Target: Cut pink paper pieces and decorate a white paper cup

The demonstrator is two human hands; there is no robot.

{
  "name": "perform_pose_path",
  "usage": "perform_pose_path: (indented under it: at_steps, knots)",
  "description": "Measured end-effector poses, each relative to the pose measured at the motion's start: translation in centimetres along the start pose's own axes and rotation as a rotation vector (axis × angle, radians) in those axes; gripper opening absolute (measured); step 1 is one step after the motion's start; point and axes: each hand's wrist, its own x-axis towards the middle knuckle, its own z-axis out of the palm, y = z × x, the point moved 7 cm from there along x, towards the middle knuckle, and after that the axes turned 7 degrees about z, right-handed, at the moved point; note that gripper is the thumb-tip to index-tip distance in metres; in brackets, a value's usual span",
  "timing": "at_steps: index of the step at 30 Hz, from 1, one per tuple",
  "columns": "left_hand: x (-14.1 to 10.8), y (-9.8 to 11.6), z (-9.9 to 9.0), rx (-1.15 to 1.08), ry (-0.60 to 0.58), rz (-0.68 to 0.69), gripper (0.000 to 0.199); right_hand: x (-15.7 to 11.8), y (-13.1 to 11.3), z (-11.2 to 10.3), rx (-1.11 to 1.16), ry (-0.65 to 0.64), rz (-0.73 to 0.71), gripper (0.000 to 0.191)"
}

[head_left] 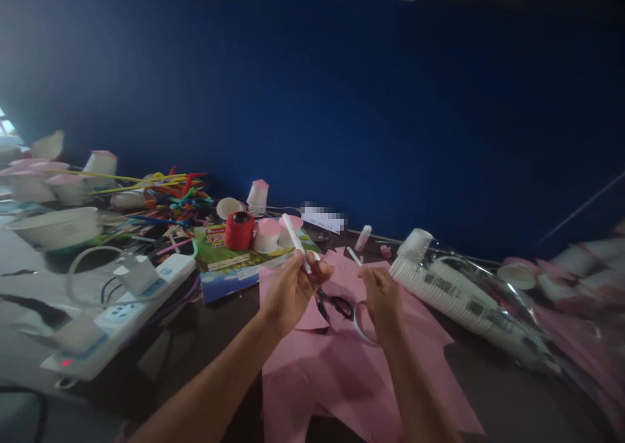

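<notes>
My left hand (293, 293) is closed around a slim white pen-like stick (294, 238), which points up and away from me. My right hand (383, 300) pinches a short, thin white piece (354, 256); blur hides what kind it is. Under both hands lie pink paper sheets (342, 371) with cut edges. A pair of black-handled scissors (340, 306) rests on the paper between my hands. Beside my right wrist is a white ring (362, 326), partly covered by that hand.
A white power strip (141, 306) with plugs and cables lies at left, near colourful pipe cleaners (183, 189). A red spool (239, 231) stands on a printed booklet (219, 277). A glue stick (362, 238) and stacked paper cups (449, 293) are at right. A blue panel (332, 98) rises behind.
</notes>
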Motion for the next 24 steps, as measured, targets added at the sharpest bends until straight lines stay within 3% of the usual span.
perform_pose_path:
  at_steps: [2,4,6,10,12,14,16,18,21,24]
  knots:
    - [-0.4,-0.8,0.2,0.046,-0.084,-0.060,0.029,0.7,1.0,0.2,-0.218,-0.030,-0.079,0.035]
    - [-0.6,-1.7,0.3,0.097,-0.161,-0.128,0.031,0.7,1.8,0.3,-0.318,0.002,-0.127,0.027]
    - [-0.9,-2.5,0.3,0.140,-0.231,-0.186,0.033,0.7,2.3,0.2,-0.279,0.048,-0.123,0.013]
    - [-1.7,-4.0,0.2,0.253,-0.310,-0.276,0.036,0.8,2.2,0.4,-0.001,-0.008,0.022,0.031]
    - [-2.3,-5.0,0.0,0.320,-0.351,-0.359,0.038,0.6,1.6,1.0,0.230,-0.164,0.132,0.044]
    - [-3.0,-5.8,0.0,0.364,-0.401,-0.426,0.038,-0.6,0.7,2.6,0.515,-0.445,0.280,0.052]
    - [-3.5,-6.3,0.2,0.374,-0.455,-0.450,0.036,-2.2,0.1,3.8,0.615,-0.675,0.407,0.049]
    - [-3.7,-6.5,0.5,0.382,-0.508,-0.458,0.038,-3.1,0.0,4.2,0.635,-0.775,0.492,0.039]
    - [-2.8,-5.3,0.6,0.468,-0.481,-0.370,0.054,-2.1,-0.1,3.1,0.833,-0.660,0.483,0.032]
    - [-0.2,-1.2,-0.7,0.560,-0.207,-0.050,0.050,0.1,0.0,0.5,1.079,-0.411,0.343,0.027]
